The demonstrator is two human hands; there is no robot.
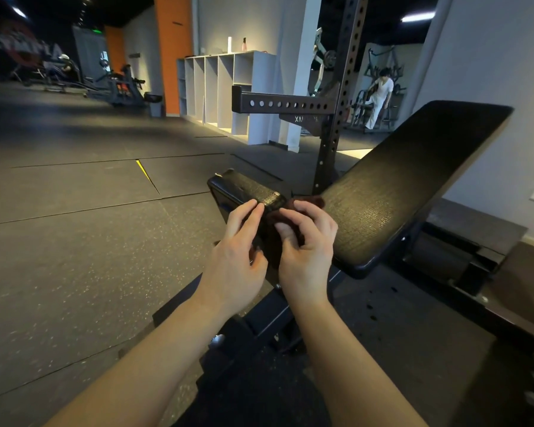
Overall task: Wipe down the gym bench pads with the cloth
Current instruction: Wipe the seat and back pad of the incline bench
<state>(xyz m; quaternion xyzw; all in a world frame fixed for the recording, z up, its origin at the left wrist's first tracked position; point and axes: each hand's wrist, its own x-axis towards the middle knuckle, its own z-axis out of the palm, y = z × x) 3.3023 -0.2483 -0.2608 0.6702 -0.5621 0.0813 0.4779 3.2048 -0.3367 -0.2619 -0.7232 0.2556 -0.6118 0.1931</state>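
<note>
Left hand (233, 241) and right hand (307, 246), both in pinch on cloth (309, 201) over seat pad (244, 188).

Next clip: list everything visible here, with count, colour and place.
seat pad: one, black, centre, beyond the hands
back pad: one, black, inclined, right
cloth: one, dark reddish, between the pads, in the hands
rack: one, black, perforated, behind the pads
shelf unit: one, white, by the back wall
bottles: two, white and pink, on the shelf unit
pillar: one, orange, left of the shelf unit
floor: dark speckled mats
person: one, white clothes, background right of the rack
left hand: fingers at the seat pad's near end, grip unclear
right hand: grips the cloth
</note>
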